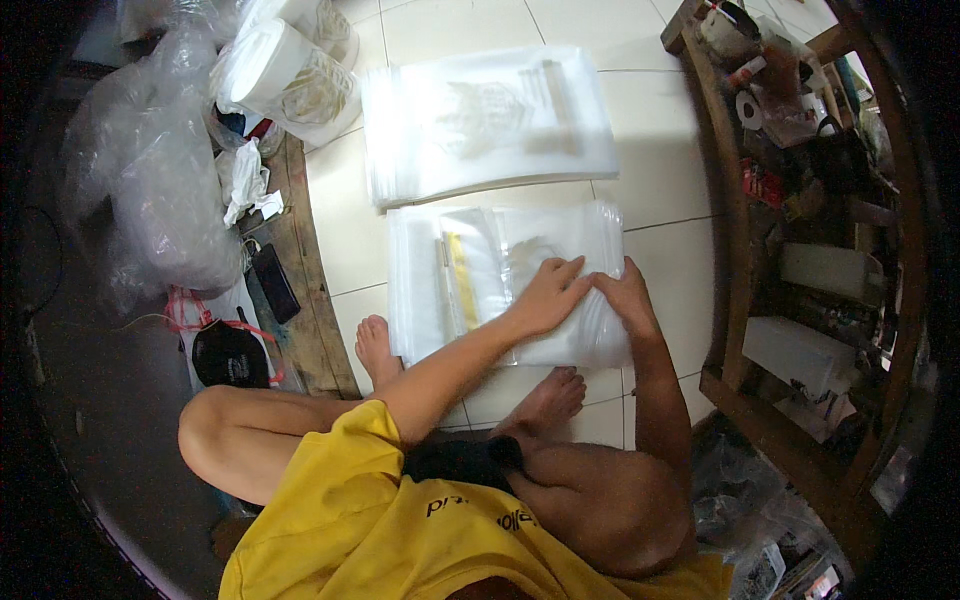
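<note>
A stack of clear plastic bags [420,290] lies on the white tiled floor in front of my feet. A bag with a yellow strip inside [462,268] sits on top of it. My left hand [545,295] presses flat on this top bag, fingers together and pointing right. My right hand [625,295] rests flat beside it on the bag's right edge, fingertips touching the left hand. Neither hand grips anything. A second stack of clear bags [490,120] lies farther away on the floor.
A wooden board [300,260] runs along the left with a black phone [274,282], crumpled plastic [160,170] and white tubs [285,75]. A black cap [230,352] lies near my left knee. A cluttered wooden shelf [800,250] stands at the right.
</note>
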`<control>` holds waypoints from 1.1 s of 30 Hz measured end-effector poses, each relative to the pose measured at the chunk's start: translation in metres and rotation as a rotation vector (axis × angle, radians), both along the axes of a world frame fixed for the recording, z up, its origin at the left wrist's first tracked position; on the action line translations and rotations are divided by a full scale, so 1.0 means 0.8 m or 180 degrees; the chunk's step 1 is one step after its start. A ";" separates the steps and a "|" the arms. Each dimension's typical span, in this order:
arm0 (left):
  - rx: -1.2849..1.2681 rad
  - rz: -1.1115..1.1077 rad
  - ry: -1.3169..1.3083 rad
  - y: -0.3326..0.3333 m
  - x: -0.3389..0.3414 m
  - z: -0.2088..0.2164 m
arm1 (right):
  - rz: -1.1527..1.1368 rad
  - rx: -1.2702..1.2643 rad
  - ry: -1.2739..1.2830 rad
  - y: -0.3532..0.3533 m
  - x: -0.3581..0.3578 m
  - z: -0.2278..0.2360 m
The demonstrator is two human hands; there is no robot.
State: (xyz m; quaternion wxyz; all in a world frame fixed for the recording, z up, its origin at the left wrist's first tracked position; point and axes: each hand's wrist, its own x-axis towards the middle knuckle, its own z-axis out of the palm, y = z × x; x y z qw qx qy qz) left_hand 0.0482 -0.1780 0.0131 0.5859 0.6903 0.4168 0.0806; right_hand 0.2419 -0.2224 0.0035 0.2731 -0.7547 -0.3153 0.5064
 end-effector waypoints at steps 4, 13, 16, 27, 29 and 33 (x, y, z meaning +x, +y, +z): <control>0.1694 -0.0897 0.0818 0.006 -0.071 0.037 | -0.0008 -0.0054 -0.0049 0.002 -0.001 0.001; 0.2197 -0.1516 0.2503 0.029 -0.183 0.100 | -0.0110 -0.0122 0.0283 -0.009 0.002 0.017; 0.1196 -0.1008 0.3201 0.057 -0.192 0.142 | -0.0101 -0.0268 0.0327 -0.009 0.006 0.028; -0.0048 0.2267 0.1970 0.037 -0.242 0.035 | -0.0397 -0.0296 0.1331 0.014 0.002 0.051; -0.0426 0.2235 0.1779 0.045 -0.233 0.048 | -0.0202 -0.0344 0.0846 0.013 0.005 0.033; -0.0465 0.1744 0.1491 0.050 -0.239 0.042 | -0.0099 -0.0159 0.0691 0.004 0.006 0.028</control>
